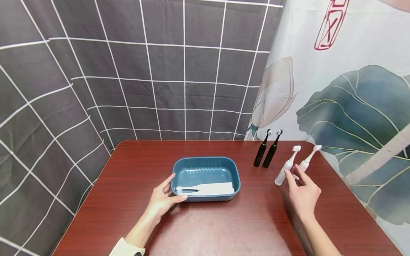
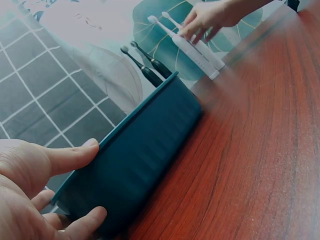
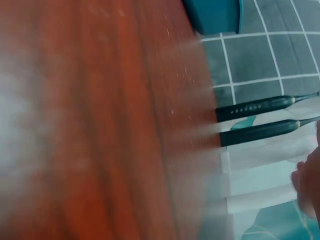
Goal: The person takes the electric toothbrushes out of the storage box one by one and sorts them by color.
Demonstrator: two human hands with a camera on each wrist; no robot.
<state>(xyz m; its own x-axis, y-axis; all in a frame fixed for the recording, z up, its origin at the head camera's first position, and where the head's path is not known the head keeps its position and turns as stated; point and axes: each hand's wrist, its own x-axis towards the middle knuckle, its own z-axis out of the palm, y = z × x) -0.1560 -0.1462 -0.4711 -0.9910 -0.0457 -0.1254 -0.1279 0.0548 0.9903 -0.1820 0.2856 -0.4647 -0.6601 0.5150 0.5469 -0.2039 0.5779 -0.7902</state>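
My left hand [image 1: 161, 199] grips the left near corner of a blue plastic basket [image 1: 206, 161], its thumb [image 2: 75, 157] at the rim and other fingers against the outer wall. Inside the basket, two white electric toothbrushes [image 1: 214, 188] lie along the near side. On the right, my right hand [image 1: 304, 193] hovers at two upright white electric toothbrushes, a left one [image 1: 285, 170] and a right one [image 1: 309, 158]. Thumb and forefinger are spread apart beside the left brush's body. The right one's lower part is hidden behind the hand.
Two black electric toothbrushes [image 1: 266, 153] stand upright between the basket and the white pair. All rest on a reddish-brown wooden table [image 1: 144, 153]. A dark grid-patterned curtain [image 1: 163, 92] and a white floral curtain [image 1: 298, 46] hang close behind the table.
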